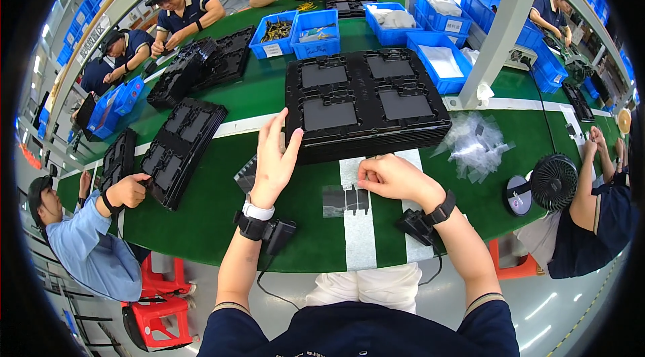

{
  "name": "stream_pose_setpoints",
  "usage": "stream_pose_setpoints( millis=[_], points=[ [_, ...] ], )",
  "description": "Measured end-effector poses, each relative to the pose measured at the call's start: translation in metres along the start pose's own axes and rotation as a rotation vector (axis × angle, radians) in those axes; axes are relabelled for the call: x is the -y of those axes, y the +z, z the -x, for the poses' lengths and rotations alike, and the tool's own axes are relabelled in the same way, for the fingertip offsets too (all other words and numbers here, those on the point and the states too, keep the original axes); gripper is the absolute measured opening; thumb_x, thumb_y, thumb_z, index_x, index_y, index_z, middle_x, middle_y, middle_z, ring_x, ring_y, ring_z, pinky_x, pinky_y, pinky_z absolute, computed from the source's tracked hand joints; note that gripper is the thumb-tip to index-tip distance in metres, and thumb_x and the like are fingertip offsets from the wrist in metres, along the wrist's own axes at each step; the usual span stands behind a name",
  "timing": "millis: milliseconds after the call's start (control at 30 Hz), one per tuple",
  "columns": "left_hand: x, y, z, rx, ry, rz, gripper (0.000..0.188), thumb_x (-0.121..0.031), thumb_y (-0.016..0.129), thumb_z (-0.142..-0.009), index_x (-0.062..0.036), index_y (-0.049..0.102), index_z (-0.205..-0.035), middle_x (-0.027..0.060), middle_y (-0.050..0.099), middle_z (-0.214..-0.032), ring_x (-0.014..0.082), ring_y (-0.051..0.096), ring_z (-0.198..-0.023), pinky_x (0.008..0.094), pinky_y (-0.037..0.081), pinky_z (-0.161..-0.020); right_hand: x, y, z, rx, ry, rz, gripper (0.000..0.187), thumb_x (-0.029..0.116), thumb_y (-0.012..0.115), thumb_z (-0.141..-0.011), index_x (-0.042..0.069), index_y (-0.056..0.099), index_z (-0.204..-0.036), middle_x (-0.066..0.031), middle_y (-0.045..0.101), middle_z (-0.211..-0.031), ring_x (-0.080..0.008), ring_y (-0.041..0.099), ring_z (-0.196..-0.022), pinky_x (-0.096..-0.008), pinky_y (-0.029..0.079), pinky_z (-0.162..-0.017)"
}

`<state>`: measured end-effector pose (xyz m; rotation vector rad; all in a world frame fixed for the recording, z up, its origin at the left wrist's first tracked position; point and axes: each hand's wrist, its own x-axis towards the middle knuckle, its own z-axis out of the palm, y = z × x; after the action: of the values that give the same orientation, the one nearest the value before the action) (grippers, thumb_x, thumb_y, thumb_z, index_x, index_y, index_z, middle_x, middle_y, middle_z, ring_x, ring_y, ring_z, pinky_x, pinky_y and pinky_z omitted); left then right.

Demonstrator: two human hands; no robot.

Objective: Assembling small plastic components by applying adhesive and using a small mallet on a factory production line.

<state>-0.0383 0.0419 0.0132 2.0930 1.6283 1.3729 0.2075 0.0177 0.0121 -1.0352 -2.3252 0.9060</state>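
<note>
My left hand (272, 162) is raised with its fingers spread, beside the left front corner of a stack of black plastic trays (366, 139). Nothing shows in its grasp. A dark flat piece (247, 174) lies partly hidden behind that hand. My right hand (396, 179) is closed in a pinch in front of the stack; whatever its fingertips hold is too small to make out. Just below those fingertips, a thin see-through dark sheet (334, 201) lies across a white tape strip (360, 243) on the green table. Straps with small black devices circle both my wrists.
Loose clear plastic films (474, 145) are heaped right of the stack, near a grey post (507, 28). A black fan (553, 181) stands farther right. Blue bins (316, 34) line the back. At left, a co-worker's hand (127, 190) touches another black tray (181, 149).
</note>
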Motion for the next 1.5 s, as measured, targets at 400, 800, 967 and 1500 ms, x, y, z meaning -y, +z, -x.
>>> stream_pose_setpoints(
  millis=[400, 800, 967, 1500],
  points=[
    [-0.047, 0.001, 0.016, 0.84, 0.125, 0.362, 0.019, -0.01, 0.066, -0.075, -0.0003, 0.064, -0.09, 0.0102, 0.061, -0.071, 0.0177, 0.059, -0.059, 0.0274, 0.047, -0.055, -0.008, -0.091, -0.005, -0.701, -0.098, 0.32, 0.012, 0.009, 0.062, -0.077, 0.004, 0.06, -0.087, -0.0117, 0.055, -0.092, -0.0276, 0.053, -0.086, -0.0352, 0.042, -0.078],
    [-0.033, 0.011, 0.027, 0.914, 0.158, 0.333, 0.023, -0.01, 0.072, -0.071, -0.0042, 0.066, -0.092, 0.0038, 0.059, -0.07, 0.01, 0.046, -0.054, 0.0229, 0.041, -0.051, -0.046, -0.078, -0.019, -0.656, 0.101, 0.599, 0.026, 0.027, 0.062, -0.078, 0.004, 0.06, -0.091, -0.0143, 0.051, -0.105, -0.0312, 0.048, -0.102, -0.0399, 0.039, -0.088],
    [-0.034, 0.013, 0.026, 0.88, 0.117, 0.362, 0.017, -0.009, 0.07, -0.072, -0.003, 0.066, -0.088, 0.0037, 0.059, -0.069, 0.0085, 0.049, -0.055, 0.0221, 0.04, -0.051, -0.037, -0.083, -0.016, -0.668, 0.079, 0.529, 0.023, 0.024, 0.064, -0.076, 0.005, 0.06, -0.088, -0.0132, 0.051, -0.101, -0.0299, 0.049, -0.099, -0.038, 0.039, -0.087],
    [-0.043, 0.013, 0.026, 0.352, 0.168, 0.469, 0.026, -0.002, 0.07, -0.07, -0.0025, 0.063, -0.095, 0.0072, 0.064, -0.083, 0.0152, 0.063, -0.074, 0.0253, 0.049, -0.065, 0.006, -0.011, -0.001, -0.234, -0.246, 0.17, 0.018, 0.008, 0.074, -0.067, 0.003, 0.064, -0.082, -0.0088, 0.061, -0.072, -0.0214, 0.059, -0.067, -0.0302, 0.048, -0.059]
  ],
)
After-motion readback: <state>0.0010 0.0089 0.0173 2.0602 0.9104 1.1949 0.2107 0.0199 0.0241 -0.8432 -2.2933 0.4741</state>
